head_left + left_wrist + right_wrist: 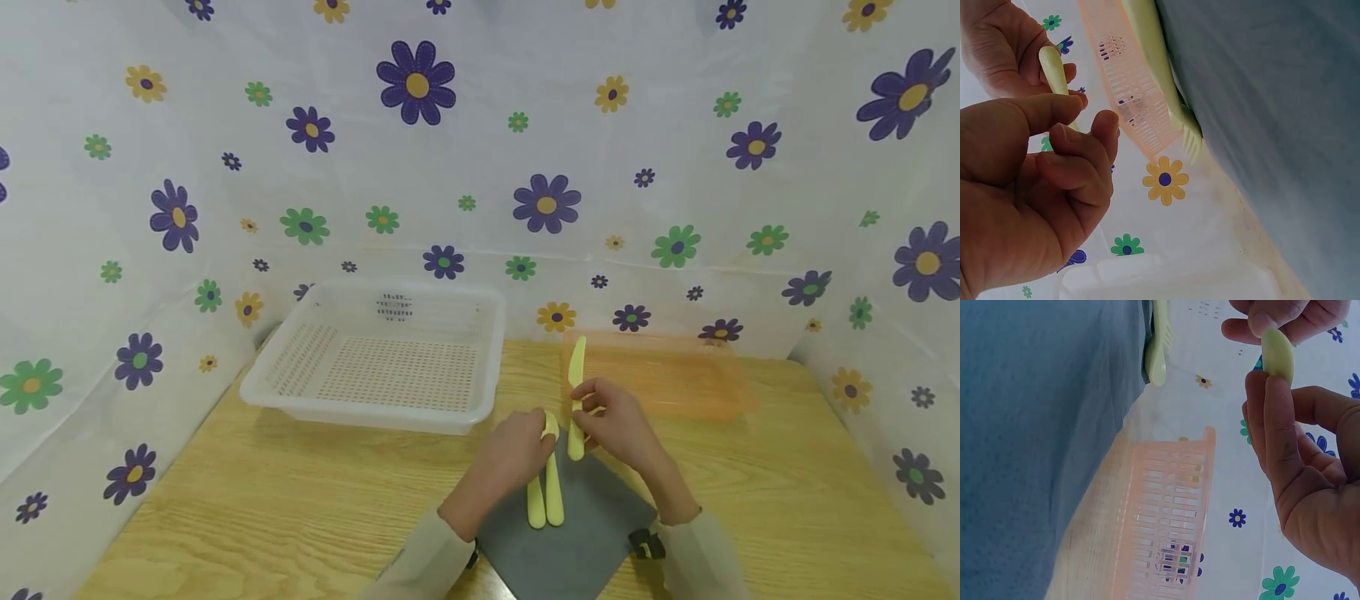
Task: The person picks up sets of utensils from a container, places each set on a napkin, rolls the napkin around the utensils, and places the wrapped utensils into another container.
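A pale yellow knife is pinched upright in the fingers of my right hand. In the right wrist view the same hand holds the knife's handle. To its left, my left hand hovers over a yellow spoon and a yellow fork, which lie side by side on a grey-blue cloth. The left fingers are loosely curled with nothing visible between them, near the knife. In the head view this hand hides parts of the fork and spoon.
A white perforated basket stands at the back left of the wooden table. At the back right is a translucent orange basket. A flower-printed white sheet encloses the back and sides.
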Motion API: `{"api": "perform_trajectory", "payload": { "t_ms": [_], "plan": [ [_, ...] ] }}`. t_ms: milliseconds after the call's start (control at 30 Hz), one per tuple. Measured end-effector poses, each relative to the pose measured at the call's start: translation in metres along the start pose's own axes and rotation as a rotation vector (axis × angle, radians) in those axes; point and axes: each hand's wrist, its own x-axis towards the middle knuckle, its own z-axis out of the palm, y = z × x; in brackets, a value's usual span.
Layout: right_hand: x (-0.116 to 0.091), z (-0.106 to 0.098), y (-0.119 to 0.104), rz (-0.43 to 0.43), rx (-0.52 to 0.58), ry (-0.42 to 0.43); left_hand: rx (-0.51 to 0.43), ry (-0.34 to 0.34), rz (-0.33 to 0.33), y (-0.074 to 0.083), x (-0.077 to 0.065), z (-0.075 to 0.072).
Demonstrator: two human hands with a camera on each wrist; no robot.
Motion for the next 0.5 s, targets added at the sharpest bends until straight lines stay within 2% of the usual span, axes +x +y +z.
{"api": "perform_trajectory", "payload": {
  "t_ms": [133, 333, 500],
  "plan": [
    [-0.0045, 0.0024, -0.0001, 0.008, -0.009, -0.046, 0.023, 0.003, 0.001, -0.0013, -0.0036, 0.0013],
    [-0.0094, 0.0031, 0.0019, -0.008, -0.054, -0.125, 0.089, 0.048, 0.059, -0.0075, -0.0091, 0.0005],
    [-0.0105, 0.0017, 0.0038, -0.01, -0.104, -0.188, 0.081, 0.045, 0.06, -0.0092, -0.0099, -0.0016]
  ]
}}
